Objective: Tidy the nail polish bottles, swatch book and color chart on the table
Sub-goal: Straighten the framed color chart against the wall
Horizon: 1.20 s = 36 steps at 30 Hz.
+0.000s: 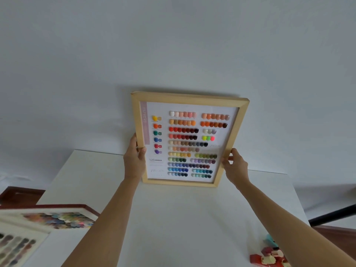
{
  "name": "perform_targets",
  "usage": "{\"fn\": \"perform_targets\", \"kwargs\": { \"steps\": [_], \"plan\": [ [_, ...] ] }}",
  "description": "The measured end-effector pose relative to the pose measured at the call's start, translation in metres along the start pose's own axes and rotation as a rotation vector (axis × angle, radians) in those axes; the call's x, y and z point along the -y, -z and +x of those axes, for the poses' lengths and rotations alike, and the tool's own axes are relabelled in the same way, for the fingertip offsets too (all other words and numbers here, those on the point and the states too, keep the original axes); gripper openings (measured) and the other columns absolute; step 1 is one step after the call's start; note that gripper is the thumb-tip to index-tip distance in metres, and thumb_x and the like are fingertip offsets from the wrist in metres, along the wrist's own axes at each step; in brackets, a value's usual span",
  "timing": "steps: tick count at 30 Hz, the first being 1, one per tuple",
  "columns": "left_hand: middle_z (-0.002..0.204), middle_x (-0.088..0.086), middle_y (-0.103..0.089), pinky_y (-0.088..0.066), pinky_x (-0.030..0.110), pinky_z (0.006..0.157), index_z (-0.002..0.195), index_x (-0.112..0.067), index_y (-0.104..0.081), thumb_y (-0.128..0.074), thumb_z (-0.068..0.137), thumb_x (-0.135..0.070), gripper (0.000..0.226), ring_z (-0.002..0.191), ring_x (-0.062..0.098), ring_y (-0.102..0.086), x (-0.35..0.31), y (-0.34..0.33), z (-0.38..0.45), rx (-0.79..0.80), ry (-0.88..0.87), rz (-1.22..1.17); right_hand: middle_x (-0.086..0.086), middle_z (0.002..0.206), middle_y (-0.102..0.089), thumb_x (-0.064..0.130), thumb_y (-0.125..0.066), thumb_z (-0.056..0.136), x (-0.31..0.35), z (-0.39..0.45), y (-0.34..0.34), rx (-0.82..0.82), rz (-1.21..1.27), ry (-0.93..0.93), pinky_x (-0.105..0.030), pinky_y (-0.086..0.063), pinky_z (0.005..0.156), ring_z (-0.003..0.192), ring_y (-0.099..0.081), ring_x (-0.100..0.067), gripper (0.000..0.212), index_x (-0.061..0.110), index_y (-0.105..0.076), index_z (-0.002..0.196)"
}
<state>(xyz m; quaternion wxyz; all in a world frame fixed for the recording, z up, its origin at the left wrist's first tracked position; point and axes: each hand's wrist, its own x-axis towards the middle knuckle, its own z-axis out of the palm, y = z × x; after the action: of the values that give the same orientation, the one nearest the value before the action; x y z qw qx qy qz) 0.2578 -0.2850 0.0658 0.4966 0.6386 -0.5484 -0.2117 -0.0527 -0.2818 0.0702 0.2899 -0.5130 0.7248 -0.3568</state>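
- At the far edge of the desk [173,218], the color chart [189,140] was held upright, close to the wall [173,45]; whether it already leaned on the wall, I could not tell.
- The left hand [134,160] was closed on the left side of the wooden frame, thumb on the front.
- The right hand [234,163] gripped the right side of the frame, lower down, with the fingers around the edge.
- The bottom edge of the chart seemed to be at the desk surface or just above it; contact was not clear.
- I judged this step as nearly finished: the chart was at its standing place, but the hands had not yet let it go.
- At the near left, the swatch book [25,234] lay open, partly out of view, and looked not yet put in order.
- At the near right corner, some bottles [271,257] with red colour lay in a loose group, partly hidden by the right arm; a pale blue thing [270,240] lay just beside them.
- So, in my judgement, about one third was done: the book and the bottles were left.
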Motion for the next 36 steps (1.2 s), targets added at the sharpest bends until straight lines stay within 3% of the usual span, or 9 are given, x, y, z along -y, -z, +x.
{"fn": "perform_targets", "kwargs": {
  "steps": [3, 6, 8, 17, 23, 26, 29, 36],
  "plan": [
    [0.127, 0.011, -0.058, -0.052, 0.027, 0.076, 0.139, -0.017, -0.036, -0.05, 0.095, -0.011, 0.047, 0.113, 0.026, -0.06, 0.0, -0.001, 0.001, -0.002, -0.008, 0.011, -0.005, 0.112, -0.062, 0.016, -0.053, 0.094, -0.001, -0.001, 0.0, 0.002, 0.003, -0.003, -0.036, -0.057, 0.072, 0.09, -0.061, -0.021, 0.015, 0.02, -0.048, 0.107],
    [0.126, 0.012, -0.058, -0.052, 0.029, 0.077, 0.139, -0.017, -0.035, -0.05, 0.095, -0.01, 0.047, 0.113, 0.027, -0.059, 0.0, 0.0, 0.001, 0.001, -0.003, 0.01, -0.003, 0.109, -0.062, 0.016, -0.053, 0.094, -0.001, -0.003, 0.0, 0.007, 0.013, 0.003, -0.018, -0.05, 0.055, 0.086, -0.06, -0.019, 0.015, 0.025, -0.045, 0.102],
    [0.126, 0.012, -0.059, -0.052, 0.029, 0.077, 0.139, -0.016, -0.036, -0.049, 0.095, -0.01, 0.047, 0.112, 0.027, -0.06, 0.0, 0.0, 0.002, 0.0, -0.012, 0.021, -0.002, 0.109, -0.061, 0.016, -0.053, 0.094, 0.0, -0.004, 0.001, 0.01, 0.02, 0.002, -0.014, -0.047, 0.052, 0.084, -0.06, -0.018, 0.015, 0.027, -0.045, 0.101],
    [0.126, 0.011, -0.058, -0.051, 0.026, 0.074, 0.139, -0.017, -0.035, -0.049, 0.095, -0.012, 0.046, 0.111, 0.026, -0.06, 0.0, -0.001, -0.001, -0.001, -0.009, 0.044, -0.006, 0.113, -0.062, 0.017, -0.054, 0.093, 0.002, -0.004, 0.003, 0.022, 0.0, -0.006, -0.013, -0.045, 0.053, 0.085, -0.058, -0.017, 0.015, 0.022, -0.047, 0.106],
    [0.126, 0.011, -0.058, -0.051, 0.025, 0.074, 0.139, -0.015, -0.036, -0.049, 0.095, -0.011, 0.046, 0.112, 0.026, -0.06, -0.001, -0.001, -0.002, 0.001, -0.002, 0.058, -0.008, 0.117, -0.063, 0.019, -0.055, 0.093, 0.003, -0.006, 0.006, 0.029, -0.019, -0.007, -0.021, -0.051, 0.062, 0.086, -0.058, -0.016, 0.022, 0.016, -0.049, 0.115],
    [0.126, 0.011, -0.058, -0.053, 0.029, 0.076, 0.139, -0.016, -0.035, -0.049, 0.095, -0.011, 0.046, 0.111, 0.027, -0.06, -0.003, -0.001, -0.002, 0.001, 0.001, 0.06, -0.008, 0.117, -0.063, 0.019, -0.055, 0.093, 0.006, -0.007, 0.008, 0.025, -0.016, -0.003, -0.019, -0.049, 0.06, 0.085, -0.058, -0.016, 0.025, 0.016, -0.049, 0.117],
    [0.127, 0.011, -0.057, -0.056, 0.035, 0.078, 0.139, -0.016, -0.034, -0.05, 0.095, -0.011, 0.047, 0.112, 0.027, -0.06, -0.005, 0.0, -0.003, 0.001, 0.017, 0.069, -0.009, 0.117, -0.063, 0.019, -0.055, 0.093, 0.01, -0.008, 0.01, 0.02, -0.005, -0.009, -0.03, -0.054, 0.071, 0.088, -0.058, -0.016, 0.027, 0.016, -0.048, 0.119],
    [0.131, 0.009, -0.054, -0.056, 0.044, 0.086, 0.14, -0.018, -0.033, -0.052, 0.093, -0.009, 0.051, 0.118, 0.027, -0.056, -0.014, 0.004, -0.008, -0.016, 0.036, 0.058, -0.009, 0.118, -0.063, 0.02, -0.057, 0.092, 0.014, -0.013, 0.014, 0.025, 0.02, -0.02, -0.022, -0.048, 0.064, 0.087, -0.059, -0.016, 0.034, 0.016, -0.047, 0.124]
  ]
}}
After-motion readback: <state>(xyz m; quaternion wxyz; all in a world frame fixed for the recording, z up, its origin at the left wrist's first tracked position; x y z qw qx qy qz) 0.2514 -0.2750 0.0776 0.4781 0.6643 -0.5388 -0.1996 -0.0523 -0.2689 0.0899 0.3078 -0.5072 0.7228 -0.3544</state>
